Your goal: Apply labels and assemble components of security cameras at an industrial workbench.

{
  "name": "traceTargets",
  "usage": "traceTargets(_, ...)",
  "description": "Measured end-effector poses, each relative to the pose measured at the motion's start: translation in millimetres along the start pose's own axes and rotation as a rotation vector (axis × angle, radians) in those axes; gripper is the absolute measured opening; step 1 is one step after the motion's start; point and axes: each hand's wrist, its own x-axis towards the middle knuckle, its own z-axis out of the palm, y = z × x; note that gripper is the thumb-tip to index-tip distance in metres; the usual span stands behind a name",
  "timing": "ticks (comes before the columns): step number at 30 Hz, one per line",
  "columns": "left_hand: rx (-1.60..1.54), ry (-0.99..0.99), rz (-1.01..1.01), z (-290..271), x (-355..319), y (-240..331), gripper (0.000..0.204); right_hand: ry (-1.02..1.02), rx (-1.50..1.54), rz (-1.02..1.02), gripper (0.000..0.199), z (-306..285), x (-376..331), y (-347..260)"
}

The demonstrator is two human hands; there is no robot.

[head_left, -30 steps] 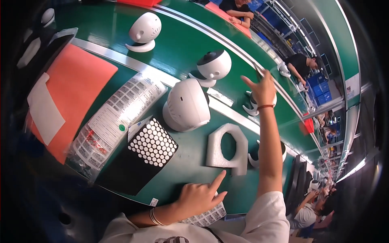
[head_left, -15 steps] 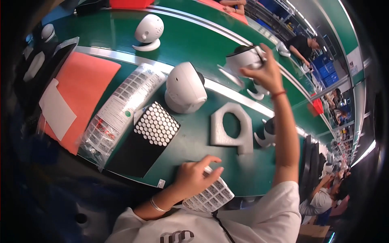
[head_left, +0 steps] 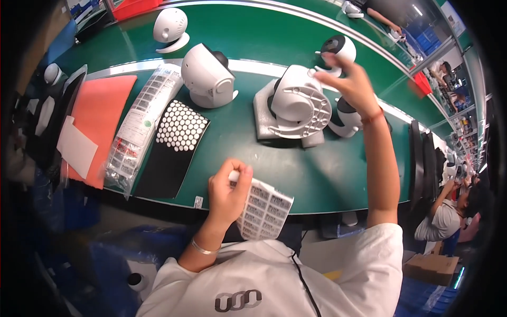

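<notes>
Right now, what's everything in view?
Table: one, green, across middle
Rounded devices: at least five, white, mid-table and back
Foam block: one, pale grey, under the tilted device
Label sheet: one, white, dark print, below centre
Wrapped label pack: one, mostly white, left
Dotted sheet: one, black with white dots, beside pack
Mat: one, orange, left
Paper: one, white, on the mat
Bin: at least one, red, upper left
Carton: one, brown, lower right
Workers: at least two, one in white, right
Left hand: one, holding the label sheet
Right hand: one, open, near the tilted device
</notes>
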Motion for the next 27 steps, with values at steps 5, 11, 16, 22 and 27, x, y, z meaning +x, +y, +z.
traceTargets(5, 0.047, 0.045, 0.066, 10, 4, 11, 0.023, -0.181, 0.358, -0.235, 0.047, 15, -135, -72)
traceTargets(11, -0.320, -0.176, -0.072, 16, -5, 24, 0.015, -0.051, 0.438, 0.018, 0.036, 48, -205, -69)
traceTargets(16, -0.261, -0.410, -0.102, -2, -20, 24, 0.034, -0.032, 0.568, -0.021, 0.023, 61, -224, -68)
traceTargets(22, -0.016, -0.399, -0.015, -15, -25, 30, 0.009, -0.103, 0.664, -0.080, 0.015, 63, -224, -71)
traceTargets(27, -0.080, -0.402, 0.013, -21, -27, 25, 0.009, -0.100, 0.650, -0.081, 0.014, 73, -226, -70)
